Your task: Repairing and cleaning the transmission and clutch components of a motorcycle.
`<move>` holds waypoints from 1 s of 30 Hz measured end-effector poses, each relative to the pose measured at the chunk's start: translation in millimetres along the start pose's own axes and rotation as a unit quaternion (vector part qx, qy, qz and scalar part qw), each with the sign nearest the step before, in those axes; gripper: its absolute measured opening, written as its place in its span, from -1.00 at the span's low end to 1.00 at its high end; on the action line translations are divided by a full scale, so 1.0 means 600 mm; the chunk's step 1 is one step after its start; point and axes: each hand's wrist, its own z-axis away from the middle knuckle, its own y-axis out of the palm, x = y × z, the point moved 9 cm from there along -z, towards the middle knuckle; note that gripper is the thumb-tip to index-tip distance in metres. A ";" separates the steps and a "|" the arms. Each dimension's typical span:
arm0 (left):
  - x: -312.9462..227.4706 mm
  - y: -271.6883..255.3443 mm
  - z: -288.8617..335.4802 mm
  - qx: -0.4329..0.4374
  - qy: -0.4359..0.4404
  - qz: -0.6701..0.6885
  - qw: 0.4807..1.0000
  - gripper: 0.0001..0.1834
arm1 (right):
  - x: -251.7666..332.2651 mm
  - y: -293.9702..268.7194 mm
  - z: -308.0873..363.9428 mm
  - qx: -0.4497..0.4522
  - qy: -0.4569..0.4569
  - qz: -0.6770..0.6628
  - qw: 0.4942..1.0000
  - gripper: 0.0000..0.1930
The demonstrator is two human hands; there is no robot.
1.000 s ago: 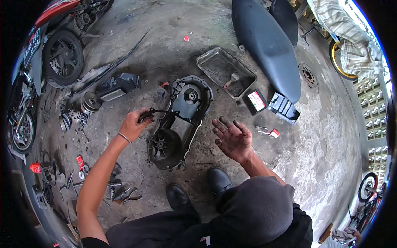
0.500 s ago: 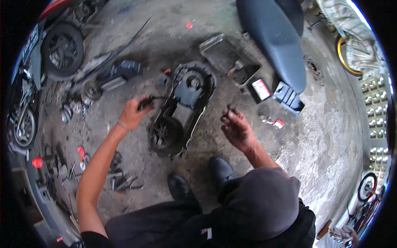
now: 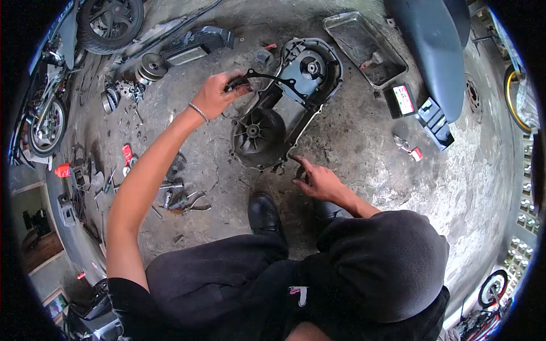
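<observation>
A scooter crankcase cover (image 3: 296,116) lies on the concrete floor in front of me, with a round finned recess at its near end and a blue-grey plate at its far end. Closed around a thin black bracket (image 3: 272,75) with eyelets is my left hand (image 3: 219,94), above the cover's left side. A thin curved strip hangs below these fingers; whether it joins the bracket I cannot tell. My right hand (image 3: 319,181) is at the cover's near right edge, empty, index finger stretched out and thumb apart. Its fingertip is at the rim; contact is unclear.
A metal tray (image 3: 392,71), a battery (image 3: 400,100) and a scooter seat (image 3: 429,54) lie at the far right. Pliers (image 3: 197,202) and other tools lie at the left, near pulley parts (image 3: 152,68). My boot (image 3: 265,211) stands close to the cover.
My left hand has brought the bracket over the cover. The right hand has gone from the right of the cover to its near edge, index finger now extended. The view has shifted.
</observation>
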 end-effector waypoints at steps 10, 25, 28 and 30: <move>0.046 0.011 0.011 -0.018 0.004 0.040 0.999 -0.71 | -0.030 0.031 -0.010 -0.079 -0.063 0.130 0.986 -0.56; 0.039 0.038 -0.010 0.034 0.005 0.063 0.997 -0.74 | -0.110 0.065 -0.032 -0.082 -0.020 0.250 0.965 -0.86; 0.005 0.018 -0.016 0.013 0.002 0.064 0.998 -0.78 | -0.111 0.057 -0.038 -0.087 -0.030 0.266 0.960 -0.85; 0.012 0.021 -0.006 0.011 -0.002 0.063 0.998 -0.78 | -0.106 0.062 -0.030 -0.087 -0.037 0.266 0.959 -0.84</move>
